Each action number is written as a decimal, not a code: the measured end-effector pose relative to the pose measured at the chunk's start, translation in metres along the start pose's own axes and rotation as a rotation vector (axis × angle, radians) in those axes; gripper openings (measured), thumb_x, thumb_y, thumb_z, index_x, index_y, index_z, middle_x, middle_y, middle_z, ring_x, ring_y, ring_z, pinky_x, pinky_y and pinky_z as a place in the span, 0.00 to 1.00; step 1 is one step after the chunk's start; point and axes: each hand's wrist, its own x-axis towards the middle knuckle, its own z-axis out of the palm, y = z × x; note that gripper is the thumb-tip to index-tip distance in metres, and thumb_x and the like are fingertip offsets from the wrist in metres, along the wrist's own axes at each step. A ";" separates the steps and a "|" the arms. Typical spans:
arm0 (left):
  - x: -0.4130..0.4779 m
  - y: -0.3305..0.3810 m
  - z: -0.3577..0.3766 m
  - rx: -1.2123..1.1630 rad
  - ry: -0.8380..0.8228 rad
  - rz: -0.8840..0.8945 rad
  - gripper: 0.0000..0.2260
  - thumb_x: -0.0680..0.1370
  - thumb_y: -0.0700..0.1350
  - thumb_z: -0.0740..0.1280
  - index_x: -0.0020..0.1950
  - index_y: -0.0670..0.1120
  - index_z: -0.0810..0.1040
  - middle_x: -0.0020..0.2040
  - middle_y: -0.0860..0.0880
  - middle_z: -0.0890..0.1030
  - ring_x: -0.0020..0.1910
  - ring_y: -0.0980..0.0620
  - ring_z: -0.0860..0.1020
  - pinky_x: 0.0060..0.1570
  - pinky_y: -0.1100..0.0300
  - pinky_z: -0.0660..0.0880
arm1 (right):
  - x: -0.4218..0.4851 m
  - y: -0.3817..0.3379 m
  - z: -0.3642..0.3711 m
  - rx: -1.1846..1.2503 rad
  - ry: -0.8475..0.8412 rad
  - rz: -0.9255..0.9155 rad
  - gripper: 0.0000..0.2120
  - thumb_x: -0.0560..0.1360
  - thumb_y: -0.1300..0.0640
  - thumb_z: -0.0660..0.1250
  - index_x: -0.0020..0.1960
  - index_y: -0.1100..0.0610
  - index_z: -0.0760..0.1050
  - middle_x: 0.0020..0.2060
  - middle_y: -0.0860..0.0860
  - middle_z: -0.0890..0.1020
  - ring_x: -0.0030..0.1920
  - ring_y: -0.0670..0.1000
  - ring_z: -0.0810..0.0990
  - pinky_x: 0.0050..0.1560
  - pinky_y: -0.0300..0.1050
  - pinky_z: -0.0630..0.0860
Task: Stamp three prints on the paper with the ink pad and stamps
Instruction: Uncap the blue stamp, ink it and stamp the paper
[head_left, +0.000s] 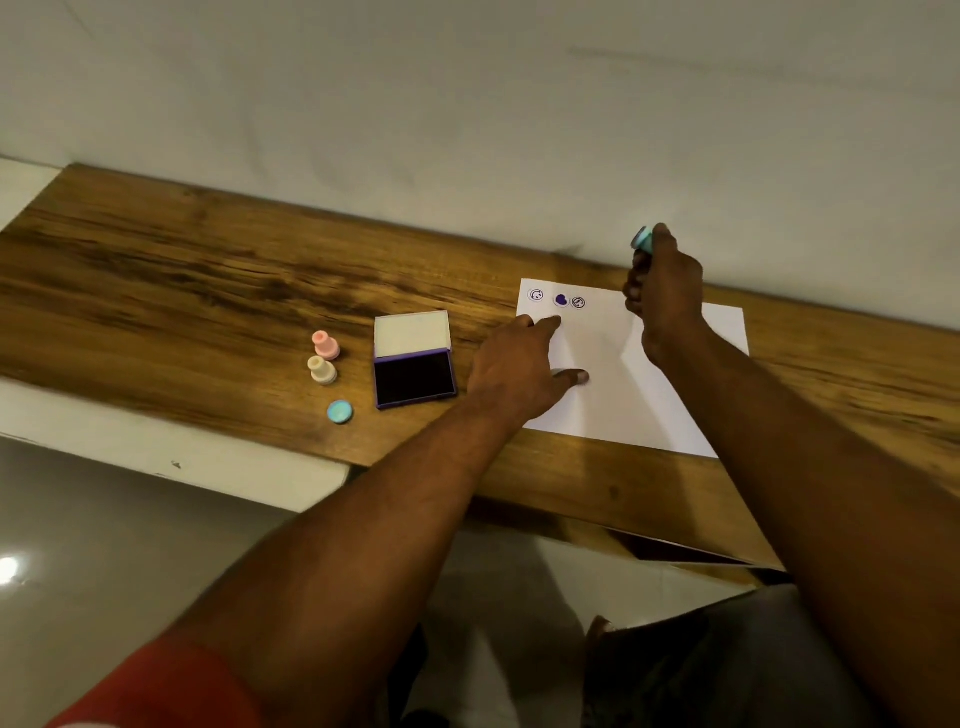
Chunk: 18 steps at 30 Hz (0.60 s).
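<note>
A white sheet of paper (649, 384) lies on the wooden table (208, 291) and carries three purple prints (560, 300) along its top edge. My left hand (519, 371) presses flat on the paper's left side, fingers spread. Lifted above the paper's far edge, my right hand (662, 291) is closed around a blue stamp (643, 239) whose stamping face tilts up and away. The purple ink pad (414, 378) lies with its lid raised, left of the paper.
A pink stamp (326, 345) and a cream stamp (322, 370) stand upright left of the ink pad. A blue cap (340, 412) lies nearer the table's front edge. A pale wall runs behind the table; a glossy floor lies below.
</note>
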 end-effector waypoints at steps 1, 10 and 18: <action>-0.001 0.000 -0.001 -0.006 0.008 0.011 0.40 0.76 0.69 0.70 0.83 0.53 0.65 0.74 0.46 0.76 0.71 0.44 0.75 0.66 0.48 0.74 | -0.001 0.000 0.002 -0.031 -0.006 -0.021 0.19 0.82 0.43 0.61 0.41 0.54 0.78 0.26 0.45 0.73 0.26 0.45 0.70 0.27 0.38 0.67; -0.012 -0.018 -0.036 -0.019 0.173 0.086 0.34 0.75 0.70 0.71 0.77 0.55 0.75 0.60 0.52 0.83 0.58 0.50 0.81 0.52 0.53 0.78 | -0.018 -0.001 0.023 -0.235 -0.100 -0.325 0.14 0.81 0.43 0.66 0.50 0.51 0.84 0.38 0.46 0.85 0.37 0.45 0.82 0.46 0.44 0.79; -0.060 -0.090 -0.103 -0.041 0.282 0.019 0.25 0.75 0.67 0.71 0.68 0.56 0.81 0.46 0.59 0.78 0.48 0.57 0.77 0.44 0.57 0.74 | -0.051 -0.006 0.069 -0.339 -0.215 -0.454 0.15 0.80 0.48 0.70 0.64 0.53 0.83 0.54 0.49 0.86 0.51 0.49 0.83 0.53 0.41 0.80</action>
